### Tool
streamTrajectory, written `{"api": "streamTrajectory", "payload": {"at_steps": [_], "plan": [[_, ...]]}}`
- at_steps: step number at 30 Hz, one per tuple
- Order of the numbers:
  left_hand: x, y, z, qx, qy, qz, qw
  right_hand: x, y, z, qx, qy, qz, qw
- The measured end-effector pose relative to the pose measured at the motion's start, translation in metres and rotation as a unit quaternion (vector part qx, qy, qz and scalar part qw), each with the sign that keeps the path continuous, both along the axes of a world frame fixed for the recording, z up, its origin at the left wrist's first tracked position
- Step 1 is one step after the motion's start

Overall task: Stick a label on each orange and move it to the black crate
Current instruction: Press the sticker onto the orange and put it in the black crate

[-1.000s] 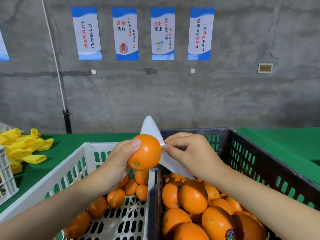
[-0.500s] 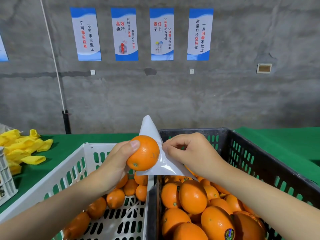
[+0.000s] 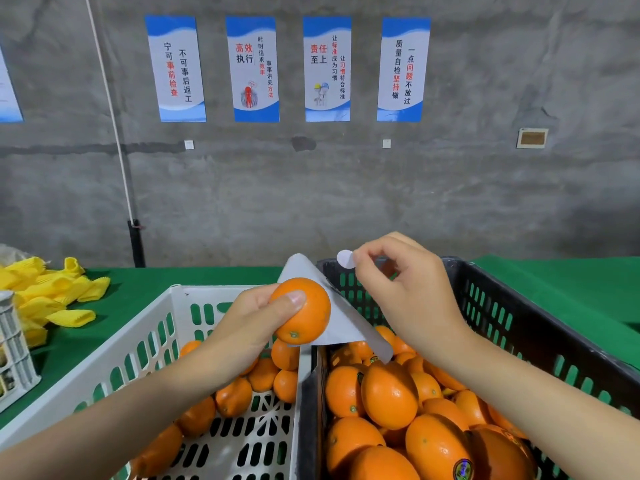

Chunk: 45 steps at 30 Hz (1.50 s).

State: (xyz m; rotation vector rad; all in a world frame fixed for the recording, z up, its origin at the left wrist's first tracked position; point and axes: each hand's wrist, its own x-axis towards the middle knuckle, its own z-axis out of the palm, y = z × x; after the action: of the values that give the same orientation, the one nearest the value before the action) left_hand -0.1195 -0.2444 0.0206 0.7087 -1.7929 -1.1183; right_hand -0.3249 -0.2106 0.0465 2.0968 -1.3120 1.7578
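Note:
My left hand [image 3: 252,327] grips an orange [image 3: 304,315] above the gap between the two crates, with a white label backing sheet [image 3: 343,323] held behind the fruit. My right hand [image 3: 405,292] is raised to the right of it and pinches a small round white label [image 3: 345,259] between thumb and forefinger. The black crate [image 3: 540,334] on the right holds several oranges [image 3: 391,396], some with dark round stickers. The white crate [image 3: 138,351] on the left holds several oranges [image 3: 235,396] lying low in it.
A green cloth covers the table [image 3: 571,282]. Yellow foam fruit nets [image 3: 45,292] are piled at the far left, beside a small white basket [image 3: 14,358]. A grey concrete wall with several posters stands behind the table.
My right hand has peeled a round label off the sheet and lifted it up and to the right. My left hand still holds the orange and sheet in the same place.

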Motion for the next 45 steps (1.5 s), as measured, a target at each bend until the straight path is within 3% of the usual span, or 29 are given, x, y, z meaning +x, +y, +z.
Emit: {"api": "streamTrajectory", "payload": {"at_steps": [6,10,17,38,42,45], "plan": [[-0.003,-0.002,-0.002,-0.013,-0.026,-0.001,1.000,0.005,0.008,-0.003,-0.127,0.223,-0.023,0.966],[-0.002,-0.004,-0.002,-0.021,-0.020,-0.004,1.000,0.005,0.007,-0.004,-0.126,0.265,-0.009,0.956],[-0.002,-0.004,-0.004,-0.021,-0.017,0.003,1.000,0.004,0.010,-0.003,-0.040,0.235,0.048,0.970],[-0.002,-0.005,-0.002,-0.045,0.037,0.050,0.997,0.004,0.009,-0.004,0.052,0.172,0.095,0.979],[-0.002,-0.005,-0.001,-0.029,0.058,0.038,0.997,0.002,0.001,-0.002,0.055,0.098,0.056,0.992],[-0.004,-0.005,0.000,0.028,0.136,0.012,0.990,-0.006,-0.006,0.001,0.165,0.073,0.087,0.980]]}}
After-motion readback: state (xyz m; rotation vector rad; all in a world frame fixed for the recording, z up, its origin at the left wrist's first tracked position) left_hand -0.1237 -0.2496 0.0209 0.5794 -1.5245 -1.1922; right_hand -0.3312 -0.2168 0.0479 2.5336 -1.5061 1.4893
